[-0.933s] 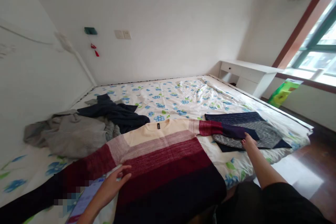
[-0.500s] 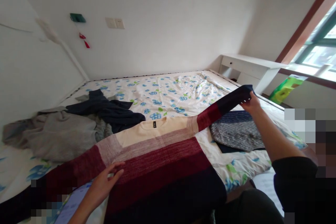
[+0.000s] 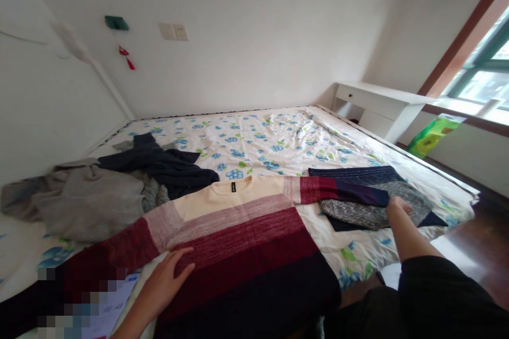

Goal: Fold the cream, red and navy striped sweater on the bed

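A striped knit sweater (image 3: pixel 246 238), cream at the neck then pink, maroon and navy, lies spread flat on the floral bed sheet (image 3: pixel 262 143). My left hand (image 3: pixel 165 280) rests flat on its lower left side, fingers apart. My right hand (image 3: pixel 397 205) is at the cuff of the sweater's right sleeve (image 3: pixel 342 190), which lies stretched over a folded navy and grey garment (image 3: pixel 377 206). Whether the fingers still pinch the cuff is hidden.
A crumpled grey garment (image 3: pixel 79 201) and a dark navy one (image 3: pixel 167 164) lie at the left of the bed. A white desk (image 3: pixel 377 103) stands by the far right corner, a green box (image 3: pixel 431 135) under the window. Dark wooden floor (image 3: pixel 485 233) runs along the bed's right edge.
My right hand lifted the sweater's right sleeve into the air, then brought it back down onto the folded garment. My left hand stayed on the sweater.
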A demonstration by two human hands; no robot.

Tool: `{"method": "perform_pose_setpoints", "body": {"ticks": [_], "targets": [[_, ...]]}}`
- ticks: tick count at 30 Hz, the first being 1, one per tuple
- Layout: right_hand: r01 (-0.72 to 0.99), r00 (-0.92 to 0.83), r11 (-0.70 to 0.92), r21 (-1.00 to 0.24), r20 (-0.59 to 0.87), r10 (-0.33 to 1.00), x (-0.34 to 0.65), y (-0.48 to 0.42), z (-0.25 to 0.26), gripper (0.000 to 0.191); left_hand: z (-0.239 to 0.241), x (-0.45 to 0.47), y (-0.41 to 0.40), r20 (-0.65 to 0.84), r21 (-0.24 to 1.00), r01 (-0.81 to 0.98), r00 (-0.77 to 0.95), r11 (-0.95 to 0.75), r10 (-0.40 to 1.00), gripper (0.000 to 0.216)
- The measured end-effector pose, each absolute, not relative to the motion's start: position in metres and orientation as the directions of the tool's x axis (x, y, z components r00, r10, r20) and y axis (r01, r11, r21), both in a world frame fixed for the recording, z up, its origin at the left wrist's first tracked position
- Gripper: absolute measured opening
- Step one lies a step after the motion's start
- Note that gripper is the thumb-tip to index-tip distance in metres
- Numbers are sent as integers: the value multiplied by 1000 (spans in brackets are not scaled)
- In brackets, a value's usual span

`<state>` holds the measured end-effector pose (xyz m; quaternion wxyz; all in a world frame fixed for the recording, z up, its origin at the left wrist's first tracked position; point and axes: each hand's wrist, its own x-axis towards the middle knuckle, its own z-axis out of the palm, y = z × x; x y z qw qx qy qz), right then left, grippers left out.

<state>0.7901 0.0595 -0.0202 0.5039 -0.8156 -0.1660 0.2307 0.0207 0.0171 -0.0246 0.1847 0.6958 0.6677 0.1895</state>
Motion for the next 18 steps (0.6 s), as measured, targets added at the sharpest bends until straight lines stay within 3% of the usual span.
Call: {"method": "perform_pose_setpoints", "body": {"ticks": [3, 4, 6, 7, 8, 11, 14, 18], "targets": [[176, 936, -599, -782, -57, 349, 755, 74, -23, 39, -15, 55, 2, -74, 445, 889, 156, -107, 985, 40], [243, 917, -628, -739, -36, 396, 738, 82, -24, 41, -12, 69, -4, -144, 435, 892, 207, -126, 968, 38], [382, 766, -636, -671, -155, 624, 697, 93, -28, 36, -8, 94, -15, -297, 428, 893, 288, -143, 910, 37], [475, 601, -641, -603, -310, 737, 675, 95, -31, 31, -8, 104, -19, -362, 428, 892, 315, -143, 877, 37], [529, 457, -639, -559, -447, 769, 653, 95, -35, 25, -9, 112, -23, -417, 432, 890, 339, -144, 843, 37], [608, 139, -640, -470, -731, 668, 600, 77, -49, 21, -20, 118, -30, -558, 448, 880, 413, -159, 720, 24], [725, -149, -537, -431, -860, 488, 575, 53, -58, 16, -36, 109, -34, -657, 459, 875, 452, -155, 604, 24], [840, -167, -440, -317, -923, 346, 569, 40, -60, 15, -47, 98, -40, -745, 536, 844, 484, -19, 460, 20]]}}
